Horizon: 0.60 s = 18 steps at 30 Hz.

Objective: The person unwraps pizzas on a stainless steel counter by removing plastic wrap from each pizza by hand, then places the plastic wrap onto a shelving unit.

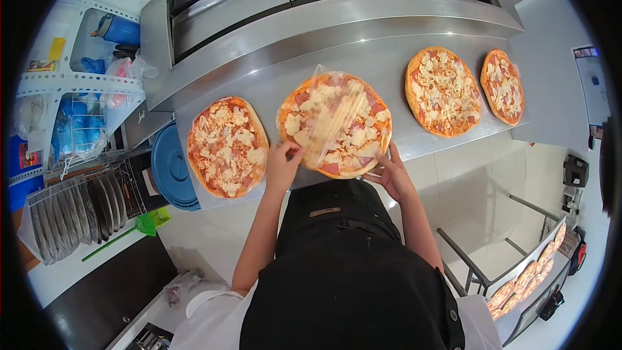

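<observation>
On the steel counter in front of me is a pizza topped with cheese and ham, with clear plastic film partly over it, creased across the middle. My left hand is closed in a pinch at the pizza's near left edge, apparently on the film. My right hand grips the near right rim, its thumb along the edge and some fingers beneath. Another pizza lies just left of my left hand. Farther right are two more pizzas, one larger in view and one at the counter's end.
A steel oven-like unit backs the counter. At left stand a blue lidded bin, white shelving with bags, and a rack of pans. A metal-framed stand with pizza pictures is at lower right.
</observation>
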Available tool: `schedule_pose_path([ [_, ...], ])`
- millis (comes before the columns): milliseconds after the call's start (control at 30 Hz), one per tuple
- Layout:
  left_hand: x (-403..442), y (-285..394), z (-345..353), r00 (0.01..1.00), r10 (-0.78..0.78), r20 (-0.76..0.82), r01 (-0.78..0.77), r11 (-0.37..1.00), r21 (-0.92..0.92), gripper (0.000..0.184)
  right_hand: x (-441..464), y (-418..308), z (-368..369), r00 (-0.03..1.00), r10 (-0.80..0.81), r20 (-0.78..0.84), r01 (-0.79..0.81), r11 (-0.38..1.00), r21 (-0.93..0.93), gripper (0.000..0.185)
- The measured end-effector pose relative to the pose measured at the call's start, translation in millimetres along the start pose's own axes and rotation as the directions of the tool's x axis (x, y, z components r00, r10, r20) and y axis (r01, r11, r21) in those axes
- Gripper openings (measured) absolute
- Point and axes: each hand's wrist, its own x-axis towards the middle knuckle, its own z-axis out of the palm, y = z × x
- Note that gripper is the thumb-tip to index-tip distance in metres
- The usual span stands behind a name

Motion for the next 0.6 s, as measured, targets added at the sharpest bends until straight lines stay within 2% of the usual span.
schedule_pose_path([
  [67, -1, -7, 8, 0.998, -0.065, 0.006, 0.064, 0.965, -0.254, 0.018, -3, 5, 2, 0.998, 0.016, 0.053, -0.015, 0.999, -0.028, 0.062],
  [133, -1, -13, 14, 0.992, -0.124, 0.026, 0.121, 0.863, -0.490, 0.017, -4, 8, 4, 0.994, 0.031, 0.107, -0.025, 0.998, -0.056, 0.068],
  [167, -1, -10, 14, 0.992, -0.124, 0.027, 0.121, 0.863, -0.490, 0.017, -4, 9, 4, 0.994, 0.030, 0.107, -0.025, 0.998, -0.056, 0.068],
  [300, -2, 5, 17, 0.973, -0.119, -0.196, 0.045, 0.938, -0.344, 0.014, -1, 13, 2, 0.996, 0.005, 0.091, -0.005, 1.000, 0.002, 0.076],
  [333, -2, 4, 17, 0.974, -0.117, -0.195, 0.044, 0.938, -0.344, 0.014, -2, 12, 1, 0.996, 0.004, 0.089, -0.004, 1.000, 0.003, 0.076],
  [467, 10, -2, 11, 0.947, -0.273, -0.167, 0.148, 0.836, -0.528, 0.015, -5, 0, -4, 1.000, 0.027, 0.010, -0.028, 0.992, 0.119, 0.069],
  [500, 14, -3, 9, 0.947, -0.274, -0.166, 0.149, 0.836, -0.528, 0.015, -5, -2, -7, 1.000, 0.028, 0.010, -0.029, 0.992, 0.120, 0.069],
  [600, 29, -4, -4, 0.946, -0.225, -0.234, 0.132, 0.926, -0.354, 0.016, -4, -6, -13, 0.998, 0.060, -0.012, -0.058, 0.991, 0.118, 0.063],
])
